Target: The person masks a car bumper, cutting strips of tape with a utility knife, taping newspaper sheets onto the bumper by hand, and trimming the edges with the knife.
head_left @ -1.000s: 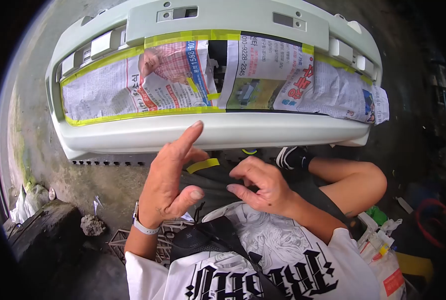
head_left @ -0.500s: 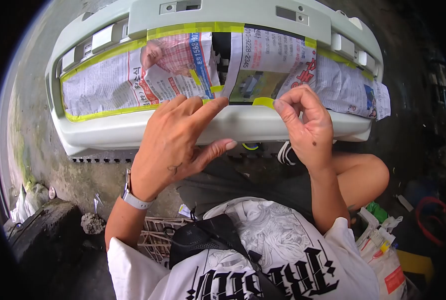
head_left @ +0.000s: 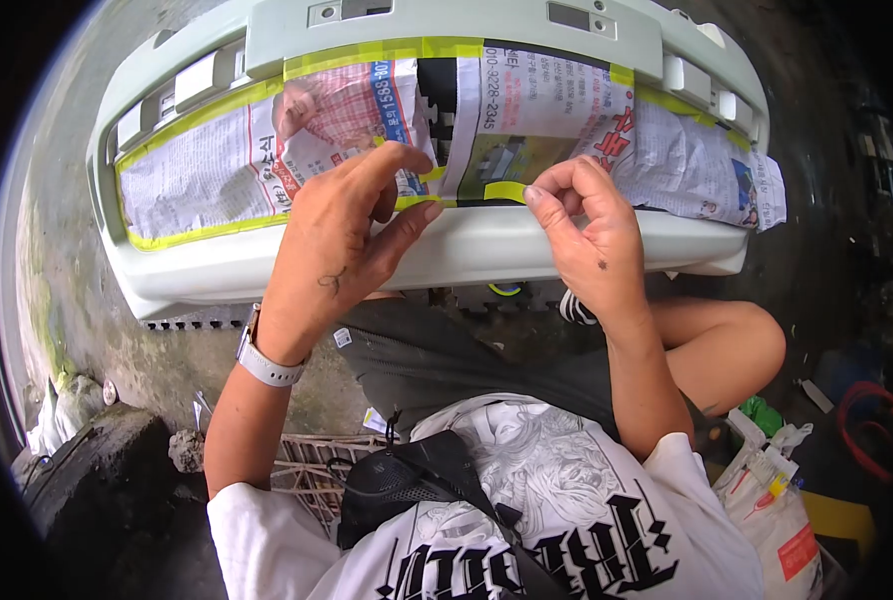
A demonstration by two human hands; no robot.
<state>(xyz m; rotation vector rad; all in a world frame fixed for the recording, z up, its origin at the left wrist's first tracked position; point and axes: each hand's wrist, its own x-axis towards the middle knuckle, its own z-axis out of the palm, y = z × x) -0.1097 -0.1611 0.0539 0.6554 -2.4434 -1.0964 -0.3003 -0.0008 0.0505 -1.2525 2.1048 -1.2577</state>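
Note:
A pale car bumper (head_left: 397, 262) lies across the view, its long opening covered by newspaper sheets (head_left: 199, 165) edged with yellow masking tape (head_left: 167, 240). Between thumb and forefinger, my right hand (head_left: 599, 225) pinches a short strip of yellow masking tape (head_left: 504, 191), which lies over the lower edge of the middle newspaper sheet (head_left: 547, 100). My left hand (head_left: 342, 220) is at the lower edge of the opening, thumb and forefinger apart, with nothing visible between them. Its thumb tip is close to the taped edge; whether it touches is unclear. A dark gap (head_left: 437, 100) shows between two sheets.
My crossed legs (head_left: 722, 350) are below the bumper. A black bag (head_left: 412, 490) hangs at my chest. To the right stand a white bag (head_left: 767, 510) with items in it and a red hose (head_left: 852, 430). Dark blocks (head_left: 97, 470) lie on the left.
My left hand has moved slightly left, its forefinger rising and its thumb coming up to the taped edge. My right hand has shifted left with the tape strip, which now reaches further along the edge.

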